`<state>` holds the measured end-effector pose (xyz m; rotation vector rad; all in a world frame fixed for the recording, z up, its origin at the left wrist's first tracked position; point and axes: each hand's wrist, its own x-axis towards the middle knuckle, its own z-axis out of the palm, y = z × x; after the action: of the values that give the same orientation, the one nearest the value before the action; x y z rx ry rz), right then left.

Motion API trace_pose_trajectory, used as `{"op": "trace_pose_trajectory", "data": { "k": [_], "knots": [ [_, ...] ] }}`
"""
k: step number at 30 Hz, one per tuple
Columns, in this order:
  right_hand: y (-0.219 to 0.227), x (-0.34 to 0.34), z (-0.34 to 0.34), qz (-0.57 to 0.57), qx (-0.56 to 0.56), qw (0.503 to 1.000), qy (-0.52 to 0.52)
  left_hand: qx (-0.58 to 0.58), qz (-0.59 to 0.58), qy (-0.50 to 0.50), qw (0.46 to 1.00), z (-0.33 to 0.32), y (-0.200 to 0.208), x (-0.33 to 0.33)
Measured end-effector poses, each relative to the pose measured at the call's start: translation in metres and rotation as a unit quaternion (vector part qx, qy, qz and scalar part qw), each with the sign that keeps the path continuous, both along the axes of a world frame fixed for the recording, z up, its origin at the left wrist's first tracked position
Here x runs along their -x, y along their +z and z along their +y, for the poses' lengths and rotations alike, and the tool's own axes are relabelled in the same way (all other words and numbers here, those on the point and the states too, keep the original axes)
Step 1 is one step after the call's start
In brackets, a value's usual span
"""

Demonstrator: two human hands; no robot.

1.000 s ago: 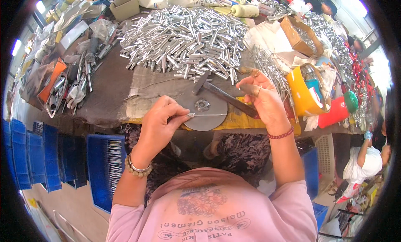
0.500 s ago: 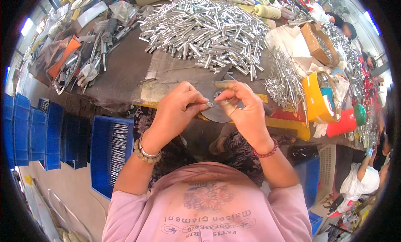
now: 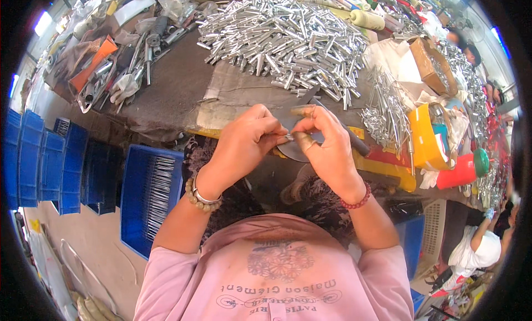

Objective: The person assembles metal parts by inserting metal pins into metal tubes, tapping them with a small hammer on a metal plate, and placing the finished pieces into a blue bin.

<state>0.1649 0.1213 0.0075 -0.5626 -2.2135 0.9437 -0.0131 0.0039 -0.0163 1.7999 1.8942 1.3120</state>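
Observation:
Above the table's near edge, my left hand is closed, thumb and index finger pinching a small silver metal piece. My right hand meets it from the other side with thumb and index finger bent together at the piece's end; tan coverings wrap those two fingertips. What the right fingertips hold is too small to make out. Under both hands lies a dark, rounded metal plate, partly hidden by them. A dark bar sits just right of my right hand. Beyond, a large heap of short silver metal tubes covers the table.
Thin metal rods, a yellow box and a red jar with green lid stand right. Tools and an orange piece lie left. A blue crate of rods is beside my left arm; a co-worker's white sleeve shows lower right.
The table and heap have shifted slightly right and up in view. My right thumb and index finger have closed toward the small piece in my left fingers; the hands are nearer each other.

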Motion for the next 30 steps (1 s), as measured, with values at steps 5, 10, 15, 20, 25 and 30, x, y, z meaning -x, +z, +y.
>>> {"op": "trace_pose_trajectory", "data": {
  "k": [5,10,15,20,25,30],
  "knots": [
    [-0.005,0.001,-0.004,-0.012,-0.178,0.984,-0.003,0.008,-0.015,0.006,1.0,0.0,0.002,-0.003],
    [0.0,-0.002,-0.008,-0.031,-0.243,0.97,0.005,0.01,-0.011,0.006,1.0,0.001,0.001,-0.001],
    [0.014,-0.027,0.018,-0.057,-0.307,0.947,-0.071,0.035,-0.03,-0.006,0.999,-0.001,0.005,-0.002],
    [0.004,-0.048,0.04,-0.175,-0.28,0.937,-0.113,0.051,-0.077,-0.012,0.996,0.0,0.008,-0.003],
    [0.014,-0.062,0.01,-0.081,-0.207,0.97,-0.099,0.045,-0.065,-0.018,0.997,0.0,0.004,0.002],
    [0.025,-0.074,-0.014,-0.012,-0.223,0.972,-0.074,0.044,-0.07,-0.025,0.996,0.0,0.005,0.003]
  ]
}}
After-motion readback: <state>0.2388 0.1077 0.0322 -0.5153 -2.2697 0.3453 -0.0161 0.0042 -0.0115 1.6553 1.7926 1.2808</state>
